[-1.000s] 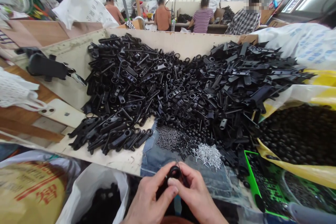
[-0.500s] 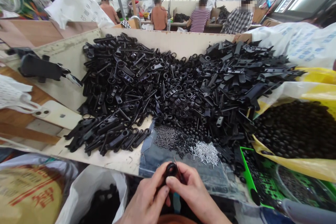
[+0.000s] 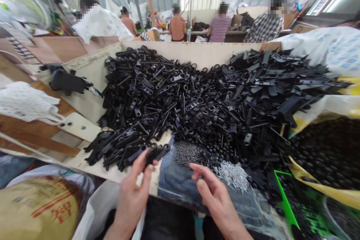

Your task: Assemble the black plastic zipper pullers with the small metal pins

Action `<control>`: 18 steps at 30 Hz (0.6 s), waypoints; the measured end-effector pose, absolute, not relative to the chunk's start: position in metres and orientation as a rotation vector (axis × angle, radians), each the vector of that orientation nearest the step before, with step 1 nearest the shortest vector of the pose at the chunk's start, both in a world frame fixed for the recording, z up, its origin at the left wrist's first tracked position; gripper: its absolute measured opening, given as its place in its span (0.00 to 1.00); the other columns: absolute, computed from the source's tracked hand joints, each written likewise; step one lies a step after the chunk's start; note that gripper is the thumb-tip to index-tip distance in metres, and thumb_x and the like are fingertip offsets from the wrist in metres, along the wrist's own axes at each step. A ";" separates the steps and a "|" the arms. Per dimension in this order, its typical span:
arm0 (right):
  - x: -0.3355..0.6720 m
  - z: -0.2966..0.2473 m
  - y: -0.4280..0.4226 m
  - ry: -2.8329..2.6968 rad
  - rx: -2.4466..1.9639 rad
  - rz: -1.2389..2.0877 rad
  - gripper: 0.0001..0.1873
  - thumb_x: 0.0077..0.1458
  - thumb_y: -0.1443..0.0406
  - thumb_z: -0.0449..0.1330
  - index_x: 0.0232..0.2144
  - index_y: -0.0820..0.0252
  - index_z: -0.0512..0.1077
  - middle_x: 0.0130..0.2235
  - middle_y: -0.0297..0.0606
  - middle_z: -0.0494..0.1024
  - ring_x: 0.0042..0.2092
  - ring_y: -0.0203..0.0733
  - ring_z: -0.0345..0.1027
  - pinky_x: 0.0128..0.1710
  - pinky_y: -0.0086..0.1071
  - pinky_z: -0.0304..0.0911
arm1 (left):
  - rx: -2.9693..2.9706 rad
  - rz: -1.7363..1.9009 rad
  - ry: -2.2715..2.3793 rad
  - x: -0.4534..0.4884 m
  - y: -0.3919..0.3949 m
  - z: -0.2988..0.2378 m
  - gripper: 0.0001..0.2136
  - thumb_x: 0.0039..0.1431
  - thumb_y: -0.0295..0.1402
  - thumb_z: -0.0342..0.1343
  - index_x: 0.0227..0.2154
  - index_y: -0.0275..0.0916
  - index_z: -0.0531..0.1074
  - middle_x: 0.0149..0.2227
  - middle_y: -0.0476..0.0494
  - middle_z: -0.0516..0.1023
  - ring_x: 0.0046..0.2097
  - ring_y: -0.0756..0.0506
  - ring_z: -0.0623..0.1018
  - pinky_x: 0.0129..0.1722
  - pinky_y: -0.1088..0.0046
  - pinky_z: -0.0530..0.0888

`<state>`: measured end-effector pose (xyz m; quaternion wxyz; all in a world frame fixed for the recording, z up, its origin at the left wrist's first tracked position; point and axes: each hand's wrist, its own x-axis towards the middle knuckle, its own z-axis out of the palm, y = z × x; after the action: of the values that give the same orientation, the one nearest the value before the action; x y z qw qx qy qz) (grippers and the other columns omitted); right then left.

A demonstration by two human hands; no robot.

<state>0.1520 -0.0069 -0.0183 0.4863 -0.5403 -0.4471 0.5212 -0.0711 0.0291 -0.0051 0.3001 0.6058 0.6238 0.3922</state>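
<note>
My left hand reaches over the front left of the bench, thumb and fingers closed around a black plastic part, which is partly hidden and blurred. Beside it lies a row of long black parts with ringed ends. My right hand hovers over a piece of denim cloth, fingers loosely curled and apart, with nothing visible between them. Just beyond its fingertips is a heap of small dark grey pieces. To its right lies a heap of silver pins.
Large piles of black plastic parts fill the walled bench. A green tray and a yellow bag of black round pieces stand at right. A phone and clamp sit at left. Several people work in the background.
My hands have parted. The left has moved left and forward with a black part to the row of parts; the right has moved right over the denim and opened. The view has shifted slightly.
</note>
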 end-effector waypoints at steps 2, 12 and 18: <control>0.158 -0.017 0.000 -1.114 -1.387 1.234 0.25 0.62 0.45 0.59 0.48 0.57 0.79 0.33 0.35 0.73 0.30 0.39 0.62 0.29 0.31 0.60 | 1.915 1.169 1.952 -0.095 0.053 0.001 0.21 0.68 0.42 0.54 0.61 0.44 0.70 0.53 0.38 0.83 0.50 0.37 0.83 0.53 0.58 0.76; 0.165 -0.003 0.078 -1.792 -1.613 0.523 0.13 0.68 0.63 0.54 0.47 0.55 0.77 0.39 0.37 0.78 0.35 0.40 0.73 0.36 0.30 0.67 | 2.676 1.198 1.985 -0.137 0.115 -0.029 0.11 0.68 0.30 0.55 0.48 0.41 0.80 0.46 0.40 0.87 0.47 0.36 0.83 0.51 0.56 0.72; 0.160 -0.005 0.124 -2.037 -1.644 0.316 0.20 0.57 0.73 0.61 0.50 0.50 0.76 0.52 0.38 0.75 0.44 0.43 0.77 0.38 0.31 0.67 | 2.334 1.385 1.825 -0.141 0.109 -0.033 0.14 0.67 0.30 0.53 0.51 0.43 0.78 0.51 0.39 0.84 0.58 0.35 0.77 0.60 0.50 0.66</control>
<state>0.1596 0.1241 -0.0055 0.2499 -0.6038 -0.7480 0.1160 -0.1407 0.1089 -0.0326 -0.0645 0.7123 0.5568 0.4225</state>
